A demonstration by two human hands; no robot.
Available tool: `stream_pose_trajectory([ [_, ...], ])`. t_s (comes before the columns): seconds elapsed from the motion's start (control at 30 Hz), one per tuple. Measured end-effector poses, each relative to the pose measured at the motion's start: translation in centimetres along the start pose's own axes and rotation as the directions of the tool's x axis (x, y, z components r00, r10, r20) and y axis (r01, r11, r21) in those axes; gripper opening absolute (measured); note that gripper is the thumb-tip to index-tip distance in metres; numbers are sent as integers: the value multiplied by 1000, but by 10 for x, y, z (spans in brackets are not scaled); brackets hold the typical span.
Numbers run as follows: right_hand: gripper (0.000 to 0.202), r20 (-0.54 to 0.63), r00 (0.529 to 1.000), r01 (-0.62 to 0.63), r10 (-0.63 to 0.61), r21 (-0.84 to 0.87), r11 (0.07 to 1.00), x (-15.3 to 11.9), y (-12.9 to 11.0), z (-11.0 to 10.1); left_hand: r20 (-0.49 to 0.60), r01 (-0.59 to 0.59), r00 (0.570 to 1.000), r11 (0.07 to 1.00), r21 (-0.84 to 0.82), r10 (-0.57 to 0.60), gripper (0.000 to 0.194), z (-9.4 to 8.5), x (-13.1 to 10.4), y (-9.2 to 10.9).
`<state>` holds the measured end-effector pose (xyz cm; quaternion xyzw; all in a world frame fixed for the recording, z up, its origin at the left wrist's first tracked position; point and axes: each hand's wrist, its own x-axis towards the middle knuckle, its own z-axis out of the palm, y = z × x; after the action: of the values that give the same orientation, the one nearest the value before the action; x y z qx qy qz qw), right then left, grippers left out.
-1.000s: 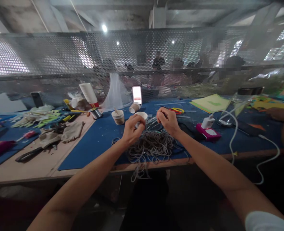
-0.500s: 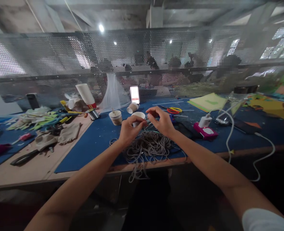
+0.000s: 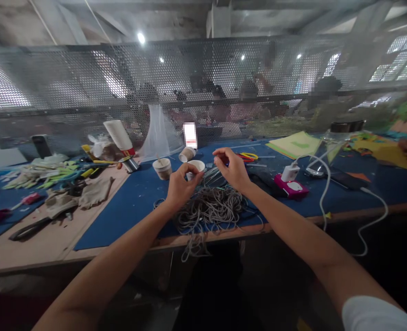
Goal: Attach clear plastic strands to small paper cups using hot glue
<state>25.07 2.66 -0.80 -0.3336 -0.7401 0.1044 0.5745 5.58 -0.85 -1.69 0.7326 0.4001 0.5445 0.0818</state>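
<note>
My left hand (image 3: 183,186) is closed in a pinch, thumb against forefinger, in front of a white paper cup (image 3: 198,165). What it pinches is too small to see. To its right, my right hand (image 3: 234,171) has its fingers curled toward the thumb; anything between the tips cannot be made out. A bundle of thin, shiny strands (image 3: 213,176) lies between the two hands. Below them a loose tangle of grey cord (image 3: 213,207) covers the front of the blue mat, some of it drooping over the table edge.
Left of the hands are a cup with a stick (image 3: 162,169), a tipped cup (image 3: 187,155) and stacked cups (image 3: 117,137). Gloves (image 3: 96,192) lie farther left. Yellow-handled scissors (image 3: 248,156), a magenta box with charger (image 3: 291,186) and a white cable (image 3: 322,207) are right.
My hands have moved slightly apart, the left one lower. The whole view has shifted a little. The cord tangle stays in place.
</note>
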Motion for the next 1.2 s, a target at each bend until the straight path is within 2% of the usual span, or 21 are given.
stream_pose_trajectory([
  [0.07, 17, 25, 1000, -17, 19, -60, 998, 1, 7, -1, -29, 48, 998, 999, 4, -48, 12, -1, 3, -3],
  [0.17, 14, 130, 990, -21, 48, -199, 980, 2, 14, -3, -48, 94, 994, 995, 19, -93, 14, -3, 6, -8],
  [0.3, 13, 317, 940, 13, 130, -412, 911, 0, 19, -5, 71, 109, 991, 991, 74, -114, 31, -6, 8, -12],
  [0.37, 14, 393, 905, 52, 163, -483, 874, -1, 21, -5, 87, 81, 992, 990, 116, -91, 35, -6, 8, -13],
  [0.47, 15, 484, 856, 112, 183, -519, 848, -3, 25, -2, 50, -23, 999, 976, 215, 12, 12, -6, 9, -17],
  [0.5, 14, 508, 842, 128, 182, -516, 847, -4, 26, -1, 60, -60, 997, 965, 257, 46, 11, -5, 10, -18],
  [0.6, 15, 573, 805, 176, 156, -482, 859, -7, 29, 5, 149, -109, 987, 922, 370, 56, 26, -4, 11, -25],
  [0.73, 18, 605, 784, 250, 137, -511, 823, -11, 27, 14, 201, -94, 980, 890, 447, 3, 25, -3, 10, -33],
  [0.87, 18, 621, 765, 308, 170, -584, 751, -13, 26, 18, 168, -96, 986, 880, 465, 19, 24, -5, 11, -36],
  [1.2, 11, 671, 731, 345, 123, -520, 781, -10, 27, 15, 129, -125, 990, 827, 548, 64, 21, -10, 12, -38],
])
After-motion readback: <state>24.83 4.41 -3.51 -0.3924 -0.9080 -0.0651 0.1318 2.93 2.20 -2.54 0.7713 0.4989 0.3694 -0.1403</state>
